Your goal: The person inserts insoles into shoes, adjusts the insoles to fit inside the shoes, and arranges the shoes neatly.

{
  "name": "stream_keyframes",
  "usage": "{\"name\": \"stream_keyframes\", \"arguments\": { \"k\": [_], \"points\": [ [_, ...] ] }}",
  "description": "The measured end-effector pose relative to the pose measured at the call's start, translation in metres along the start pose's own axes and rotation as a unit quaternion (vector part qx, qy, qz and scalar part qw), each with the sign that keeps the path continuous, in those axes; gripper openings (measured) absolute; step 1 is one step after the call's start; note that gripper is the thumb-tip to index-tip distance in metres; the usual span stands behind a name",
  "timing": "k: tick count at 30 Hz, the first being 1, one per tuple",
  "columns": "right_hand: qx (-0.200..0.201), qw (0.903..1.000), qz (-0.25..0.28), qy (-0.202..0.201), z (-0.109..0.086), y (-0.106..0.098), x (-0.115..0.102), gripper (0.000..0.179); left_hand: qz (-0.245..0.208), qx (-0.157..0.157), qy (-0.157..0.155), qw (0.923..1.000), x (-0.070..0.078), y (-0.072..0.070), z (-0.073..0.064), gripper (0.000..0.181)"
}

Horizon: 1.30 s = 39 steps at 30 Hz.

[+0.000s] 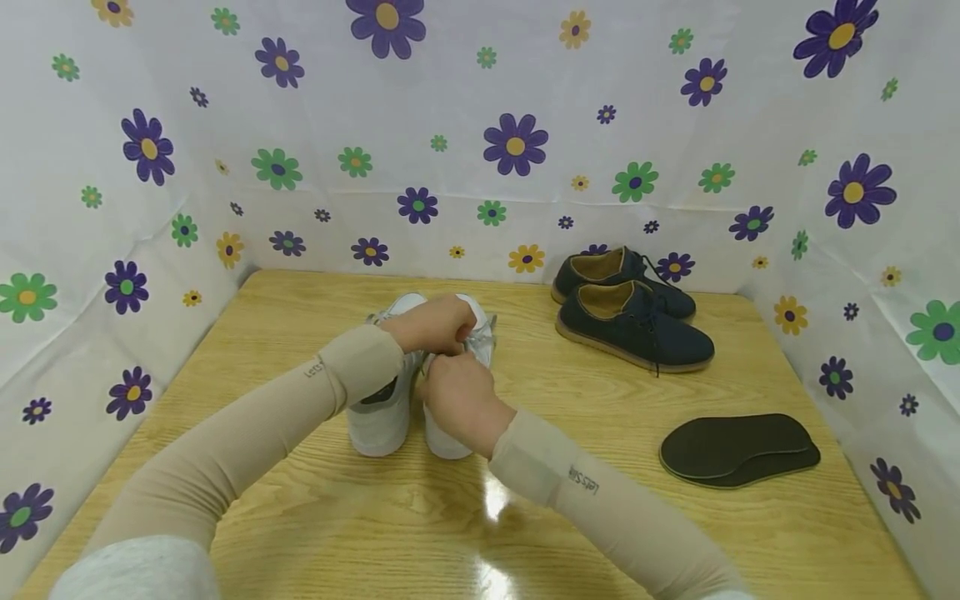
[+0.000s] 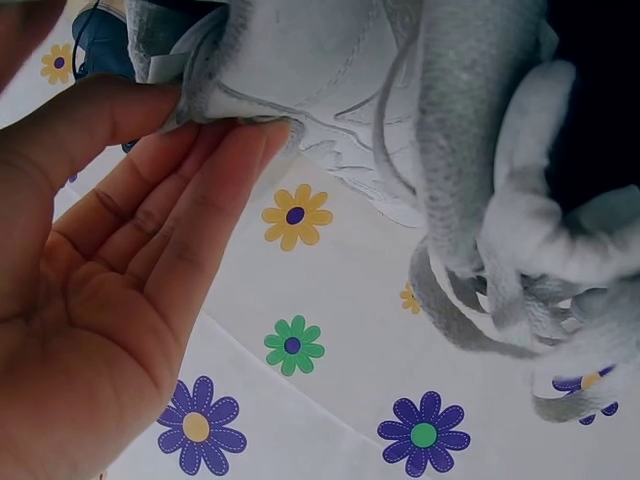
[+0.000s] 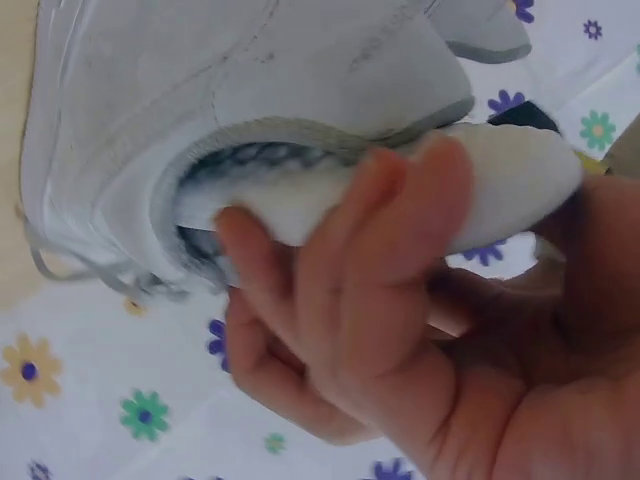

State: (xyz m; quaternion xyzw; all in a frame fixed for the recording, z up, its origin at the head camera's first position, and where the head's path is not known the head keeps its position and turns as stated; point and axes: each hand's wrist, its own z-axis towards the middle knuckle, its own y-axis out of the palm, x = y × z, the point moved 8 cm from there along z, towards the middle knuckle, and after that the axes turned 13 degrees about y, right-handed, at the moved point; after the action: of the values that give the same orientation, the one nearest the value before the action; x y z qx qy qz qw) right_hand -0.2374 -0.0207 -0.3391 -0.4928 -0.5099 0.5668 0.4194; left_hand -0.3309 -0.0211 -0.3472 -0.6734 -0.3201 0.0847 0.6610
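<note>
Two white sneakers stand side by side on the table, toes pointing away: the left sneaker [image 1: 378, 432] and the right sneaker [image 1: 448, 443]. My left hand [image 1: 438, 323] reaches across to the right one. Its thumb and fingertips pinch a grey-edged flap [image 2: 208, 75], which looks like the tongue. Over the heel of the same shoe, my right hand [image 1: 461, 396] grips a white insole [image 3: 515, 185] between fingers and thumb. One end of that insole lies inside the shoe's opening; the rest sticks out past the heel. Loose grey laces [image 2: 450, 320] hang from the left sneaker.
Navy lace-up shoes stand at the back right, a nearer shoe [image 1: 637, 329] and a farther shoe [image 1: 667, 296]. Black insoles [image 1: 738, 450] lie overlapped near the table's right side. Flower-printed white cloth [image 1: 450, 108] borders the wooden table [image 1: 337, 525] at the back and sides.
</note>
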Motion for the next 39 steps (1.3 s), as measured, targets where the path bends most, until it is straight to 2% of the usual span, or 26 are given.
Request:
{"name": "stream_keyframes", "arguments": {
  "k": [4, 7, 11, 12, 17, 19, 29, 34, 36, 39],
  "points": [
    [0.007, 0.9971, -0.076, 0.002, -0.009, 0.003, -0.004, 0.044, -0.006, -0.003, 0.001, 1.0000, 0.002, 0.000, -0.002, 0.029],
    [0.009, 0.9962, -0.086, 0.010, -0.014, 0.001, -0.005, 0.045, -0.004, -0.001, 0.005, 1.0000, 0.002, -0.001, -0.002, 0.028],
    [0.013, 0.9982, -0.057, 0.010, -0.015, -0.004, -0.004, 0.033, 0.006, 0.009, 0.015, 0.9998, 0.001, -0.003, -0.002, 0.028],
    [0.020, 0.9990, -0.039, 0.011, -0.014, -0.005, -0.004, 0.030, 0.008, 0.010, 0.017, 0.9998, 0.001, -0.003, -0.003, 0.028],
    [0.061, 0.9980, -0.012, -0.013, -0.013, -0.011, -0.004, 0.023, 0.015, 0.014, 0.026, 0.9995, 0.001, -0.004, -0.004, 0.026],
    [0.072, 0.9966, -0.031, -0.026, -0.012, -0.011, -0.006, 0.023, 0.014, 0.014, 0.024, 0.9995, 0.000, -0.004, -0.004, 0.026],
    [0.058, 0.9982, -0.017, 0.004, -0.006, 0.000, -0.003, 0.026, 0.003, 0.007, 0.008, 0.9999, -0.001, -0.002, -0.004, 0.030],
    [0.073, 0.9970, -0.018, 0.017, -0.002, 0.005, -0.002, 0.026, -0.009, 0.003, 0.001, 1.0000, -0.003, -0.003, -0.005, 0.029],
    [0.077, 0.9967, -0.002, 0.024, 0.000, 0.006, 0.001, 0.024, -0.011, 0.001, 0.001, 0.9999, -0.003, -0.004, -0.005, 0.028],
    [0.048, 0.9963, 0.059, 0.040, 0.005, 0.011, 0.009, 0.025, -0.015, -0.004, 0.002, 0.9999, -0.003, -0.005, -0.005, 0.028]
  ]
}}
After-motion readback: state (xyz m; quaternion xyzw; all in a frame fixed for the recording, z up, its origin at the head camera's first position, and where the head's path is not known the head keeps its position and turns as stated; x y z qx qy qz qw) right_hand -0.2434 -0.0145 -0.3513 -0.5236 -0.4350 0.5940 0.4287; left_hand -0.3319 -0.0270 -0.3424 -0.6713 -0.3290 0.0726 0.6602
